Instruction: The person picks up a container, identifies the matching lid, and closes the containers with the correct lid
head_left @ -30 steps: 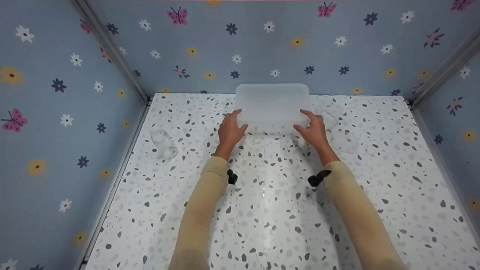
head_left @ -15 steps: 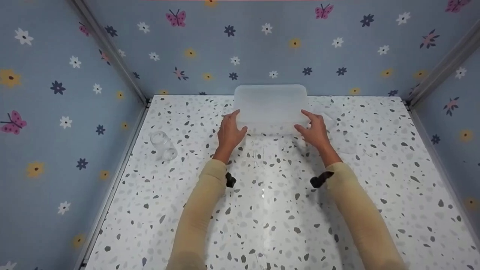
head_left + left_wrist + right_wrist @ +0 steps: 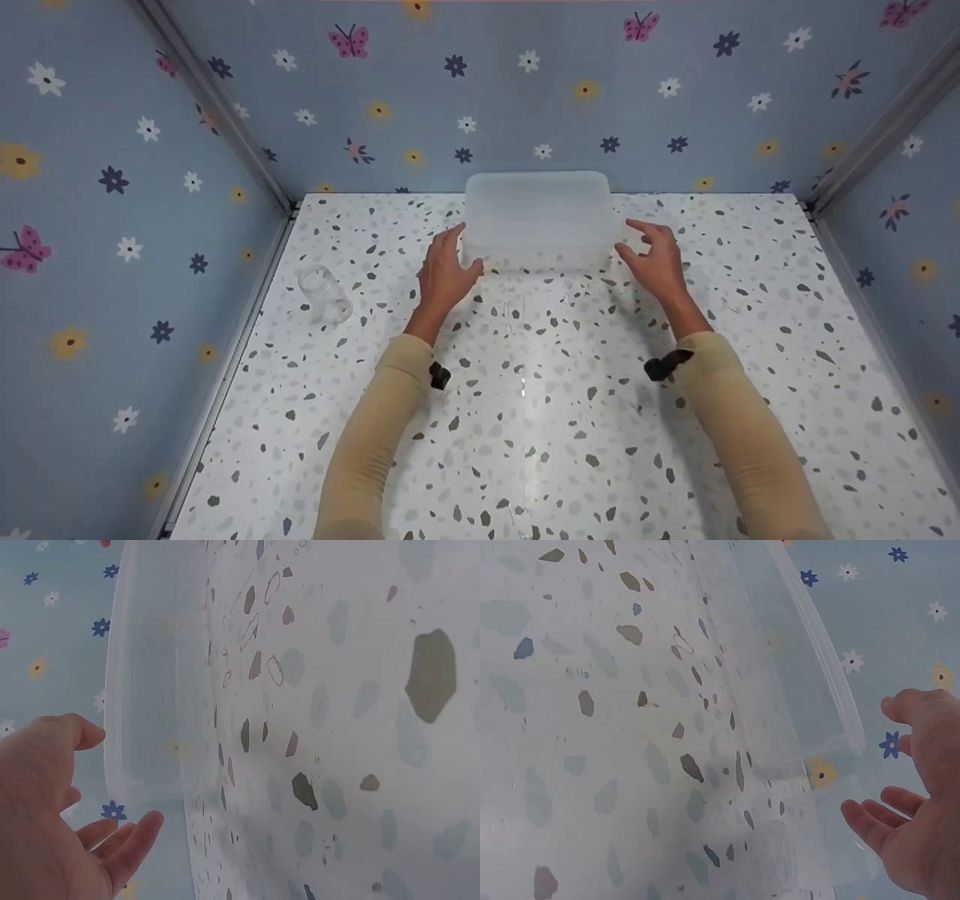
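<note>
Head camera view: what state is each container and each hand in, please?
Translucent box: looks closed, with a frosted top; no contents can be made out.
Clear vessel: looks empty; whether it stands or lies is hard to tell.
Left hand: open, fingers spread at the box's left end; contact unclear.
Right hand: open, fingers spread, apart from the box's right end.

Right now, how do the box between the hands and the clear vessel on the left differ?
The box is rectangular, while the clear vessel is rounded. The box is also larger than the vessel. The box's top looks milky; the vessel looks clear. The box sits between the left hand and right hand, the vessel apart, left of both. Both look colourless.
</note>
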